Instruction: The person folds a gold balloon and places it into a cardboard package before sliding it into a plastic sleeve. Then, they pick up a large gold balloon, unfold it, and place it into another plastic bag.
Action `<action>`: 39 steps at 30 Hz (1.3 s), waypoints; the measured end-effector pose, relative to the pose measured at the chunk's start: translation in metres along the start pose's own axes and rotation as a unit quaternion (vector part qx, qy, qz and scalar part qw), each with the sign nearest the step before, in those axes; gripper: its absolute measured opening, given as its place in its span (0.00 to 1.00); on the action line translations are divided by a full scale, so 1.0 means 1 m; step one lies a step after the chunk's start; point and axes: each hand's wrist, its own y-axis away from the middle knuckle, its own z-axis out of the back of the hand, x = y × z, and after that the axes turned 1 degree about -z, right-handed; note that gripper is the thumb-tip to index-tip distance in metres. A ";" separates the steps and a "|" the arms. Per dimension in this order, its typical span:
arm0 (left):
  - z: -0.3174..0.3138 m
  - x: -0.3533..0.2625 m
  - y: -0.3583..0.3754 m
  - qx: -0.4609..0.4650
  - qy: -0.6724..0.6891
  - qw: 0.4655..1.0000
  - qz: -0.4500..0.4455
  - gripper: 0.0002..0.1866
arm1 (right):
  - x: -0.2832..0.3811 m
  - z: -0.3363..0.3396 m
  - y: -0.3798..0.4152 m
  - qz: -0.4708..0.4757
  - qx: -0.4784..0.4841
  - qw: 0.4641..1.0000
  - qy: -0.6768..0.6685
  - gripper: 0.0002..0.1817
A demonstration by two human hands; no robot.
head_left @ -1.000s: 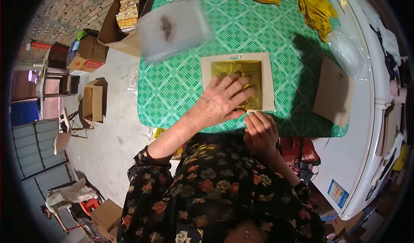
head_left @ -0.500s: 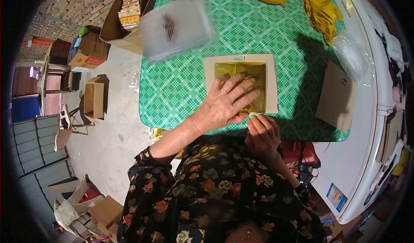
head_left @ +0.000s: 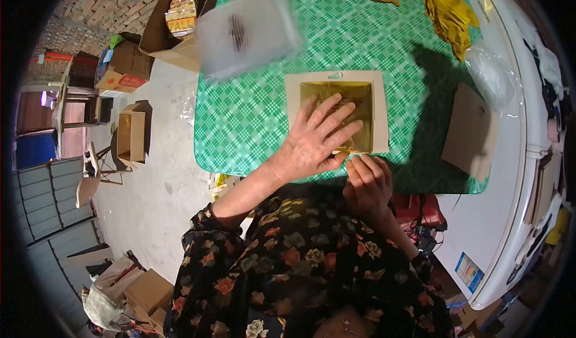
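Note:
A cardboard sheet (head_left: 382,113) with a hang hole at its far edge lies on the table near me. On it rests a folded square of shiny gold foil film (head_left: 365,104). My left hand (head_left: 315,137) is spread over the gold film, fingers apart and pointing away from me. Its thumb comes down at the near edge of the film, close to my other hand. My right hand (head_left: 369,185) is at the table's front edge with its fingers curled in a pinch at the near edge of the card. Whatever lies between those fingertips is hidden.
A stack of clear plastic sleeves (head_left: 249,35) lies at the table's far left. Crumpled gold film (head_left: 444,14), a clear plastic bag (head_left: 492,74) and another cardboard sheet (head_left: 471,131) are on the right, beside a white fridge (head_left: 510,176). An open carton (head_left: 174,50) stands left.
My left hand's fingers have spread a little wider over the gold film. My right hand stays pinched at the near edge. The whole view has shifted slightly.

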 end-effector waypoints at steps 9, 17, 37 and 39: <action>0.019 0.001 0.025 -0.001 0.034 0.998 0.051 0.38 | 0.005 0.002 0.008 0.013 0.008 0.999 0.030 0.16; 0.032 -0.019 0.073 -0.017 0.058 0.991 0.122 0.34 | 0.016 0.006 0.016 0.023 0.037 0.998 0.039 0.16; 0.037 -0.047 0.104 -0.028 0.017 0.982 0.187 0.26 | 0.009 0.006 0.019 0.084 0.007 0.996 -0.016 0.16; 0.041 -0.053 0.110 -0.035 0.014 0.980 0.193 0.23 | 0.010 0.023 0.015 0.031 0.014 0.999 0.002 0.16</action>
